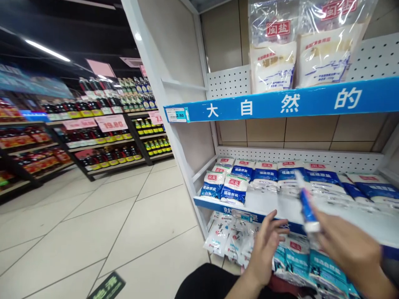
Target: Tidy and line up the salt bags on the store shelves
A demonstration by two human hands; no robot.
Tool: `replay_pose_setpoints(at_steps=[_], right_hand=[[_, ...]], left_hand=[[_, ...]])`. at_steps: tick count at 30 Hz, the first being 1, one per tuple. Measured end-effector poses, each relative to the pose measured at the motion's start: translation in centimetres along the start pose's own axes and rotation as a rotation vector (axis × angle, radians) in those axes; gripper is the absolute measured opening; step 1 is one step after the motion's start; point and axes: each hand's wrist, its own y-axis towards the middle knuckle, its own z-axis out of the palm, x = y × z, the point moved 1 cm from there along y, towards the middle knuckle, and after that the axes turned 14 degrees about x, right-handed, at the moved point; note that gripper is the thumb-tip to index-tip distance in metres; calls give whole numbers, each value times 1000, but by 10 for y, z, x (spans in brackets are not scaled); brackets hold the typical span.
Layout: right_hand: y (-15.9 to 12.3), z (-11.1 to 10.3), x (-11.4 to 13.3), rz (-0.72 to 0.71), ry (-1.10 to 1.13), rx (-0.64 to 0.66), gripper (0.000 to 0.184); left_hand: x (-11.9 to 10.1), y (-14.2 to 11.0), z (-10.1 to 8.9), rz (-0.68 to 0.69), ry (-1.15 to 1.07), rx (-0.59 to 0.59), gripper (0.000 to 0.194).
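Note:
My right hand point(349, 245) is closed on a blue and white salt bag point(307, 205), held edge-on in front of the middle shelf point(274, 205); the bag is smeared by motion. My left hand point(264, 247) hovers open beside it, fingers spread, in front of the shelf's blue front rail and holding nothing. A row of blue and white salt bags point(264, 172) lies along the back of the middle shelf, with two more bags point(224, 187) nearer the left front.
Large clear salt bags point(274, 50) stand on the upper shelf above a blue label strip point(280, 106). More salt bags point(230, 238) fill the shelf below. A tiled aisle point(109, 224) runs left toward racks of dark bottles point(102, 124).

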Motion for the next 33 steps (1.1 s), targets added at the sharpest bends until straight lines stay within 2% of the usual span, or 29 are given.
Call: replay_pose_setpoints(at_steps=[1,3,5,7,9,11,12,13,15,17,18,20,21,22,24,25,26,28,30,33], right_hand=[[-2,7,27,-192,-9,15,58],[-7,25,67,-411,30,67,55],[-12,41,89,-478,61,121,46],[-14,51,101,-510,72,168,42],[-14,55,108,-558,89,212,44],[-12,55,112,-554,168,235,50],[-11,56,112,-482,241,236,53],[-9,57,110,-347,335,224,56],[-7,61,103,65,579,195,65],[0,69,94,428,930,244,74],[7,72,91,535,1135,309,75],[27,78,85,621,1483,450,70],[40,81,82,644,1563,462,68],[53,85,77,666,1576,421,67],[79,99,64,677,1471,238,72],[90,109,58,668,1410,186,74],[99,119,51,652,1360,199,75],[114,140,38,629,1129,402,70],[126,150,30,603,764,659,62],[140,141,31,545,378,947,51]], left_hand=[[-1,-4,7,-22,-97,-12,83],[0,-12,7,-85,-173,-161,91],[4,-19,-4,-148,-231,-319,91],[7,-24,-19,-184,-309,-401,88],[10,-27,-31,-201,-337,-435,78],[12,-27,-41,-197,-293,-417,64],[12,-26,-45,-176,-257,-396,59],[12,-24,-49,-147,-221,-367,56],[9,-19,-54,-85,-152,-294,52],[0,-13,-56,-20,-36,-221,48],[-7,-10,-58,0,60,-189,46],[-25,-3,-62,-2,308,-147,44],[-33,1,-67,-13,447,-151,44],[-41,5,-73,-26,594,-175,45],[-48,16,-91,-68,903,-267,45],[-47,21,-101,-112,1059,-310,44],[-43,26,-111,-182,1193,-328,42],[-30,34,-127,-336,1389,-295,39],[-16,37,-135,-411,1511,-235,44],[-2,34,-134,-396,1646,-219,49]])
